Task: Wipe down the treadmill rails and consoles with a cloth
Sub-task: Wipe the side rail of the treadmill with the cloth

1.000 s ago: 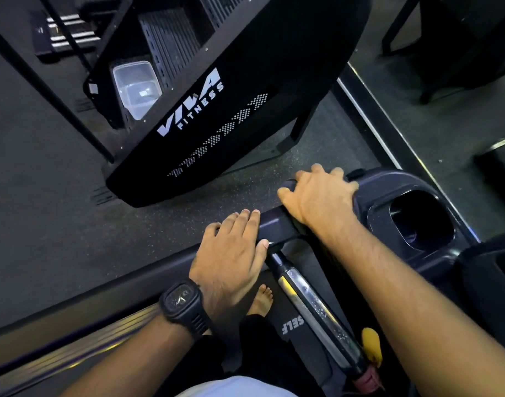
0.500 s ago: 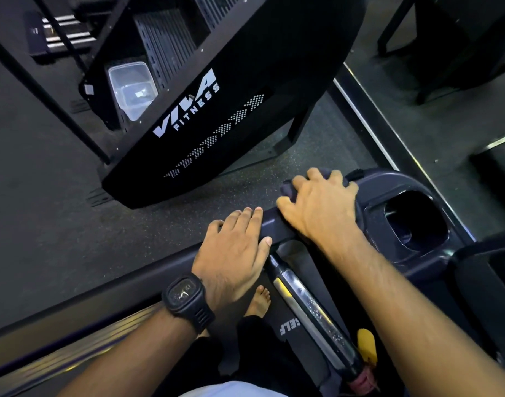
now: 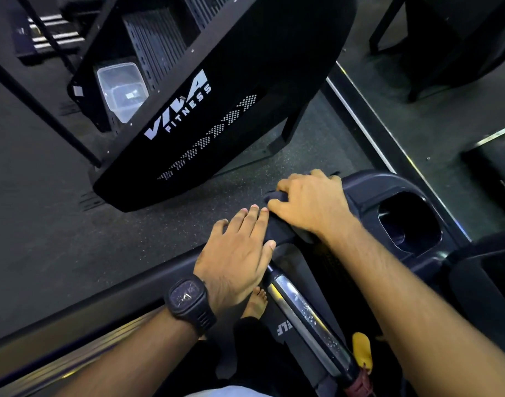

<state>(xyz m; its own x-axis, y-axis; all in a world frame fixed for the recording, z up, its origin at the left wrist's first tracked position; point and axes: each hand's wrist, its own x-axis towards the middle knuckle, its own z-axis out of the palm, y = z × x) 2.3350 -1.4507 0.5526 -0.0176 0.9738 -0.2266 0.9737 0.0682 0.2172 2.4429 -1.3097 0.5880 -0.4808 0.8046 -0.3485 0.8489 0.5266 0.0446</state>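
My right hand holds a dark cloth against the treadmill's dark handrail, close to where it joins the console. Only a bunched corner of the cloth shows under the fingers. My left hand, with a black watch on its wrist, rests flat on the same rail just to the left, fingers straight. A silver grip bar runs down from the rail toward me.
A cup holder is sunk in the console to the right. A black "VIVA FITNESS" machine with a clear plastic tub stands across the floor strip. The treadmill side rail runs lower left. A bare foot stands below.
My right hand has shifted slightly along the rail with the cloth, showing more of its bunched edge. The left hand stays in place on the rail.
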